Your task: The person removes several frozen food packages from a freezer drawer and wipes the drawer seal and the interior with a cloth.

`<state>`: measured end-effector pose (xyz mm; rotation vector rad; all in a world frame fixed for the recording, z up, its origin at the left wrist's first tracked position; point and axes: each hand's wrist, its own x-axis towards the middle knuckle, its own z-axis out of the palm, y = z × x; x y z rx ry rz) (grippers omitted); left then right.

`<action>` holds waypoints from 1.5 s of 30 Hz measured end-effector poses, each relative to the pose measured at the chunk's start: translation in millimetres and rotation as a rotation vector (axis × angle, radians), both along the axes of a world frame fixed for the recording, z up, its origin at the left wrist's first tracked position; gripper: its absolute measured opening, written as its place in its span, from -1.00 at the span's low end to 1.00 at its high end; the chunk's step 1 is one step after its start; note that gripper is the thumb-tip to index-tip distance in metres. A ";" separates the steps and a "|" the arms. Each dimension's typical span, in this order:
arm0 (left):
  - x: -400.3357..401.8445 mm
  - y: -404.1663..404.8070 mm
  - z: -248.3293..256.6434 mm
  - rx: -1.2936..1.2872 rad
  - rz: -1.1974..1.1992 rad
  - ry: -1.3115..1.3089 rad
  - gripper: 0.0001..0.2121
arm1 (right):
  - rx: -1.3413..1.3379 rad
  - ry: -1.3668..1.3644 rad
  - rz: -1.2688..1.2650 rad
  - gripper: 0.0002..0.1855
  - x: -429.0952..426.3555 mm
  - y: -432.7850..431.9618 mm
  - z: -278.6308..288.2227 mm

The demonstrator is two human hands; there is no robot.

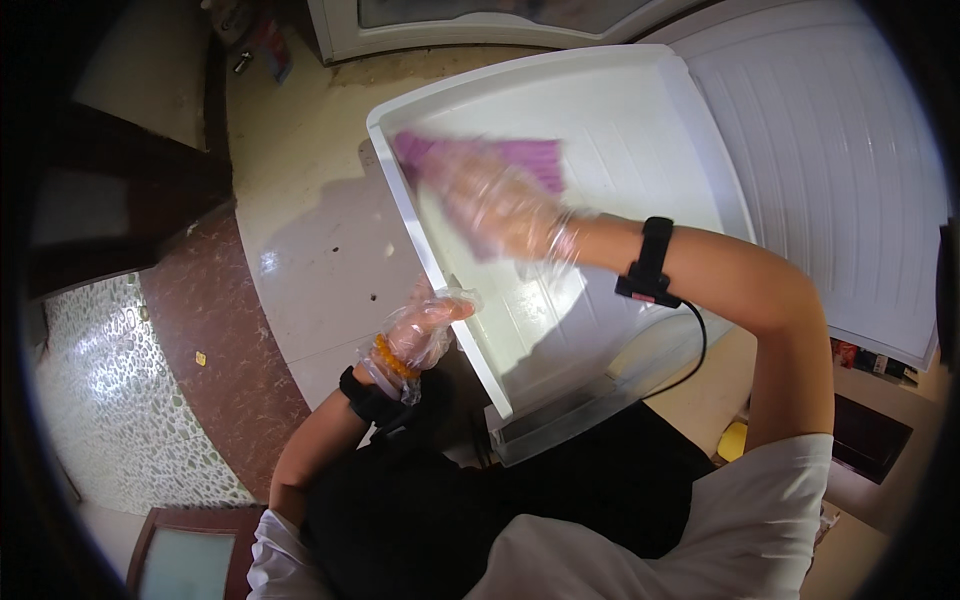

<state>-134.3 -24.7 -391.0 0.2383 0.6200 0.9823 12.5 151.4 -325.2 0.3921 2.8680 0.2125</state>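
Note:
A large white plastic drawer (637,135) with a clear front panel (577,420) lies across the middle, close to my body. My right hand (502,202), in a clear disposable glove and blurred, presses a purple cloth (536,157) against the drawer's inner surface near its left corner. My left hand (427,322), also in a clear glove, grips the drawer's left rim, with the thumb over the edge. An orange bead bracelet (394,356) circles the left wrist. Black straps sit on both wrists, and a cable runs from the right one.
A ribbed white panel (832,165) stands at the right, beside the drawer. Beyond the drawer is a white-framed door or panel (450,37). Dark furniture (135,195) is at the left, above a reddish-brown floor strip (232,322). A yellow object (732,441) lies under my right arm.

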 end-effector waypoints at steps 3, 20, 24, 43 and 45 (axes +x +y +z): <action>-0.7 -0.5 1.1 -0.135 0.009 -0.028 -0.76 | -0.362 0.015 -0.008 -0.10 -8.5 -13.1 0.4; 1.8 2.0 27.1 -0.047 0.062 0.112 -0.83 | -0.483 -0.155 -0.016 0.31 -1.0 -15.7 44.3; 4.0 7.5 28.6 -0.051 0.093 0.128 -0.81 | -0.327 -0.175 -0.031 -0.18 -20.7 -27.8 44.6; -14.2 2.3 -2.2 0.071 0.016 -0.063 -0.73 | -0.803 0.460 -0.669 -0.62 -59.8 83.5 259.4; -2.2 3.6 -12.1 0.155 0.020 -0.142 -0.76 | -0.709 0.586 -0.749 -0.61 -16.3 58.4 302.0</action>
